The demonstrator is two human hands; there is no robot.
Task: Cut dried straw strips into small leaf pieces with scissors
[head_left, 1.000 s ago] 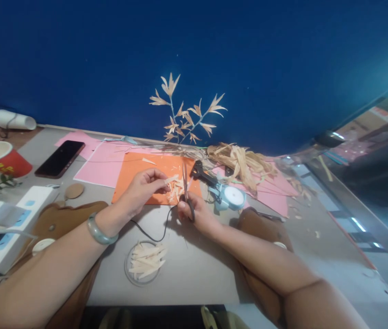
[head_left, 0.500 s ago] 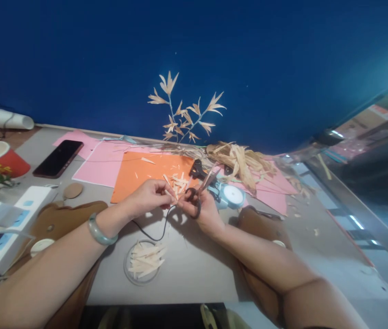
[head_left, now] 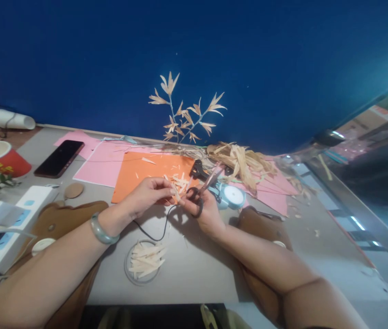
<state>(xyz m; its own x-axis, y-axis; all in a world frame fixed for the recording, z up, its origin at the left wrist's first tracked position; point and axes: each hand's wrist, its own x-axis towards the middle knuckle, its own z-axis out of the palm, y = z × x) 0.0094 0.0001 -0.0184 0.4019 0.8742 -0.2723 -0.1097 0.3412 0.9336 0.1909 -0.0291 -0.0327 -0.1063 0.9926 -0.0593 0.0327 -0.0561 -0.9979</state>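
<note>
Along the far side you face one blue wall (head_left: 194, 36), and below it spreads your one grey table (head_left: 207, 283). At least three pink sheets (head_left: 99, 164) and one orange sheet (head_left: 139, 169) lie there. One dried spray (head_left: 186, 118) stands by the wall, with about ten blooms; one heap of husks (head_left: 241, 160) lies to its right. At your left is one power strip (head_left: 34, 203). Your left hand (head_left: 147, 196) has thumb and fingers pinched on a pale sliver (head_left: 176, 193); your right hand (head_left: 207, 212) curls its fingers through the handles of one pair of scissors (head_left: 206, 183), blades pointing away and right. One phone (head_left: 60, 157) lies beside the pink sheets. One red cup (head_left: 15, 162) bears yellow writing, too blurred to read. One round dish (head_left: 127, 269) holds many cut pieces (head_left: 147, 258), overlapping too much to count. The sliver is between your hands, above the orange sheet's near edge.
</note>
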